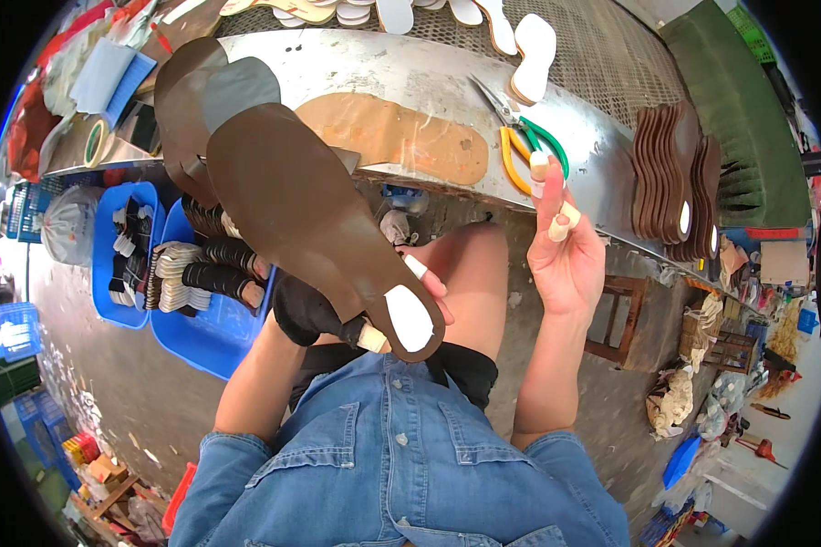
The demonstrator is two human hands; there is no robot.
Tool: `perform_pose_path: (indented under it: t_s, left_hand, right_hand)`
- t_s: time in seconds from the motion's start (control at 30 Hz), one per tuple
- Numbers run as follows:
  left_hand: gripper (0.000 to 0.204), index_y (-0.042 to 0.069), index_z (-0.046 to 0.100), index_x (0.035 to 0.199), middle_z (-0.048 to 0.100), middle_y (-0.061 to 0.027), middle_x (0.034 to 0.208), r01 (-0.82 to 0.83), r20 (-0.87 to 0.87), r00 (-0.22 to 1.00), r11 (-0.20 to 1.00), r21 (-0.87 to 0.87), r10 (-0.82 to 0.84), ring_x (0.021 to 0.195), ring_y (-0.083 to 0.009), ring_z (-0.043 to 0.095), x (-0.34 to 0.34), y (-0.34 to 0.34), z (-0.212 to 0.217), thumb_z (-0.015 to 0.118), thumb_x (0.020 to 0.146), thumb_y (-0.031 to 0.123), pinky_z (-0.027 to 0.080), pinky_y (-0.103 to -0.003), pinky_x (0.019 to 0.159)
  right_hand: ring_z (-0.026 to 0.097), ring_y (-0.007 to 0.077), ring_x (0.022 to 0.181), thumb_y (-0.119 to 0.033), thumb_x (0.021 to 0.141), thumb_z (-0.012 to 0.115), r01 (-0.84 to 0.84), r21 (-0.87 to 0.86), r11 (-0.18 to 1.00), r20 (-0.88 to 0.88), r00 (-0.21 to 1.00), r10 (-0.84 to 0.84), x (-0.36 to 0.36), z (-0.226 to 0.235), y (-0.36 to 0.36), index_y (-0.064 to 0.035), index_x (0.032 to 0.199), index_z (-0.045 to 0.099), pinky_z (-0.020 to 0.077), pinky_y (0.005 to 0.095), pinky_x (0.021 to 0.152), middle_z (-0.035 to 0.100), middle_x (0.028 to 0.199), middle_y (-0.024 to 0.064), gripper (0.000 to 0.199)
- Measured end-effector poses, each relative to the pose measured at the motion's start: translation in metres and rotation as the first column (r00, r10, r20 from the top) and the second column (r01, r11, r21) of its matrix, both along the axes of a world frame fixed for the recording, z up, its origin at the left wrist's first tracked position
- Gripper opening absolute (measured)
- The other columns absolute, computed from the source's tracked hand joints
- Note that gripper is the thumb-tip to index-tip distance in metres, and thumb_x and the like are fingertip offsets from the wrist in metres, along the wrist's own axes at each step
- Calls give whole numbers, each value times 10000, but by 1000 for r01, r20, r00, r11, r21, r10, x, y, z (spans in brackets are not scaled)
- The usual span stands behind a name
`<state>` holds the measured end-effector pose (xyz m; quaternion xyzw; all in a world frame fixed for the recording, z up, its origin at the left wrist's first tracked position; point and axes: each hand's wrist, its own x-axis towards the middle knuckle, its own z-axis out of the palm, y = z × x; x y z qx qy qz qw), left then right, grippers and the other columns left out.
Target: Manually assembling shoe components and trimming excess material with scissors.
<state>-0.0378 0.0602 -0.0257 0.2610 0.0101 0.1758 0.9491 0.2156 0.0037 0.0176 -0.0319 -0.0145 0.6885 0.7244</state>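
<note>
Brown sole (315, 214) gripped at its heel end by the gloved left hand (324, 314), slanting up and away over the metal worktop (429, 77). Right hand (566, 251) open, holding nothing, raised just below the green-handled pliers (524, 141), right of the sole.

Bright, perhaps daylit; strong fisheye bending, dark corners, overexposed left edge.

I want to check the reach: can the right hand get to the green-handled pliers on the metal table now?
Probably yes. The right hand is raised and holds nothing, its fingertips just beside the pliers on the metal table, with nothing between them.
</note>
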Motion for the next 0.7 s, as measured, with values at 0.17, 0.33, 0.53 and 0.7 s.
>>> perform_pose_path:
  t_s: [0.17,0.33,0.53,0.7]
  left_hand:
    - [732,-114,444,1252,545,-283,1203,58,51,997,987,152,-66,1114,-349,568,1,5,1,626,822,449,455,-414,958]
    - [621,-77,493,1199,580,-211,1130,-16,-67,997,959,282,37,1038,-277,585,7,5,4,673,797,362,469,-358,890]
    - [472,-20,568,1119,632,-102,1020,-52,-156,977,870,490,146,925,-170,610,0,8,7,745,760,230,491,-274,786]
    - [665,41,476,1315,591,-93,1189,-29,-639,607,816,577,473,1097,-154,527,1,38,22,742,771,316,417,-291,933]
  right_hand:
    - [527,255,1202,2,925,417,-51,8,999,-59,997,51,-6,-9,0,8,1382,326,564,367,826,452,1353,188,467]
    - [597,158,967,-82,825,670,-75,-138,988,867,472,158,-61,-1,17,26,1237,500,509,273,726,607,1103,130,459]
    - [591,50,657,-80,857,659,185,-175,967,937,332,106,-67,2,30,25,1001,612,438,172,537,660,815,38,184]
    - [567,38,561,-127,865,665,378,-54,924,996,87,22,-65,-14,34,1,968,627,449,162,500,640,705,21,169]
